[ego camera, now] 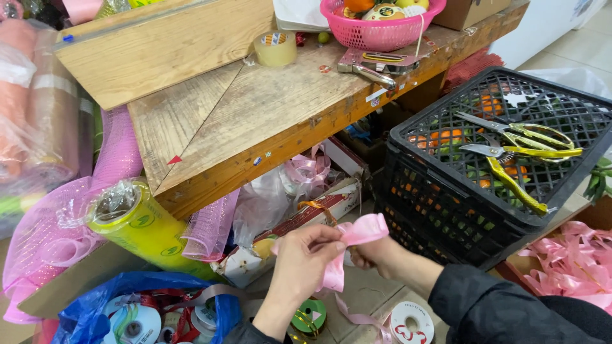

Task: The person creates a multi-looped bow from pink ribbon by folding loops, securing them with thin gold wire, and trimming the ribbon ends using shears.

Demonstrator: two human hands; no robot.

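A: What is nearest the camera?

B: Two bare hands meet low in the view, around six o'clock. The left hand (305, 261) has its fingers closed in a pinch on a pink satin ribbon (357, 239). The right hand (376, 255), in a dark sleeve, is mostly tucked behind the ribbon; it seems to hold the same strip, but I cannot tell how its fingers sit.

A: Which way does the ribbon run?

B: A folded loop sticks out toward two o'clock. The tail hangs straight down toward six o'clock, past a white ribbon spool (411, 323) on the floor. So its long axis is roughly upright, tipped a little right at the top.

A: What stage does this look like?

B: I judge it to be folding loops for a bow, with one loop formed. Another fold would call for the left pinch staying firm while the right feeds slack.

A: And farther out?

B: At three o'clock, a black plastic crate (446, 191) holds oranges, with gold-handled scissors (523, 143) lying on top. At nine o'clock a yellow-green roll of wrap (143, 226) leans. At twelve o'clock, a wooden workbench (255, 114) carries a tape roll (275, 48) and a pink basket (379, 28).
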